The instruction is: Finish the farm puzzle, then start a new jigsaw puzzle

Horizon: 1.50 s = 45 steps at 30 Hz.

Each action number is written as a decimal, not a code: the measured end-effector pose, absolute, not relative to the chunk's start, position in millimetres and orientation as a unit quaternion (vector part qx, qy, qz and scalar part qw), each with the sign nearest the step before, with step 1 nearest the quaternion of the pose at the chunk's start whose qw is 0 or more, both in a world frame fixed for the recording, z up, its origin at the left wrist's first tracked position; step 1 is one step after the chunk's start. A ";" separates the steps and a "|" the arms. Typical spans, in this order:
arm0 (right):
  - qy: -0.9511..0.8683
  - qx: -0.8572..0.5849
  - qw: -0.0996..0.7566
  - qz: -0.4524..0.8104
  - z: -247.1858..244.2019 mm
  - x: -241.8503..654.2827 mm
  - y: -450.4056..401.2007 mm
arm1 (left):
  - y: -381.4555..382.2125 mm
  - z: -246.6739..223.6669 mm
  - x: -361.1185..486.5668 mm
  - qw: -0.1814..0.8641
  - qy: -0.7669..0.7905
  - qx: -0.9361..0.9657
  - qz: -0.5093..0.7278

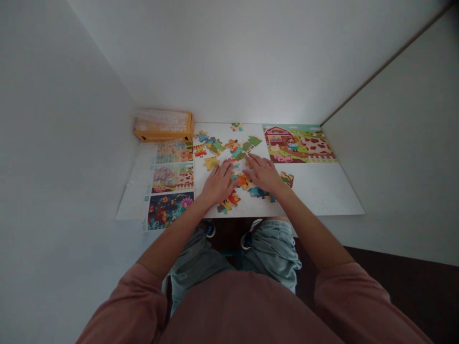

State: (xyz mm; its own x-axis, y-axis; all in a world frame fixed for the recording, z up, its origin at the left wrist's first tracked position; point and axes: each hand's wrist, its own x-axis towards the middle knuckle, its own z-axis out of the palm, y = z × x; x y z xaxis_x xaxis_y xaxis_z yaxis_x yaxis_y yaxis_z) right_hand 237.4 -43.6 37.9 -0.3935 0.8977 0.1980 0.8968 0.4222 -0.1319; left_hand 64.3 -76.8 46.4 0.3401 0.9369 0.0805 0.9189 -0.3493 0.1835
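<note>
My left hand (pixel 218 181) lies over the puzzle pieces with its fingers apart, pointing away from me. Opposite it, my right hand (pixel 263 173) rests fingers spread, its fingertips at a green piece (pixel 238 153). Between the hands are orange pieces (pixel 244 181). Red and yellow pieces (pixel 229 202) lie nearer the table's front edge, and blue pieces (pixel 258 192) sit below my right hand. Beyond the hands are a larger green piece (pixel 252 143) and several colourful pieces (pixel 214 146). My palms hide some pieces.
A farm picture (pixel 299 144) lies at the back right of the white table (pixel 322 188). An orange box (pixel 164 125) with clear plastic stands at the back left, above a sheet of three pictures (pixel 172 178). White walls enclose the table.
</note>
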 end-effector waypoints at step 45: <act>-0.828 -0.551 0.104 -0.008 17.8 223.3 79.4 | -3.2 19.4 39.8 0.059 0.590 0.791 0.153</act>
State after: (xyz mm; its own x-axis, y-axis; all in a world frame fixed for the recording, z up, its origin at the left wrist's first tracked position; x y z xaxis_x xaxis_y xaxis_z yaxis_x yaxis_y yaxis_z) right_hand 223.3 79.4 17.8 -0.3702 0.9110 0.1815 0.9144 0.3919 -0.1018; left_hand 39.8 -3.2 19.4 0.2575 0.9507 0.1726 0.9148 -0.2974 0.2733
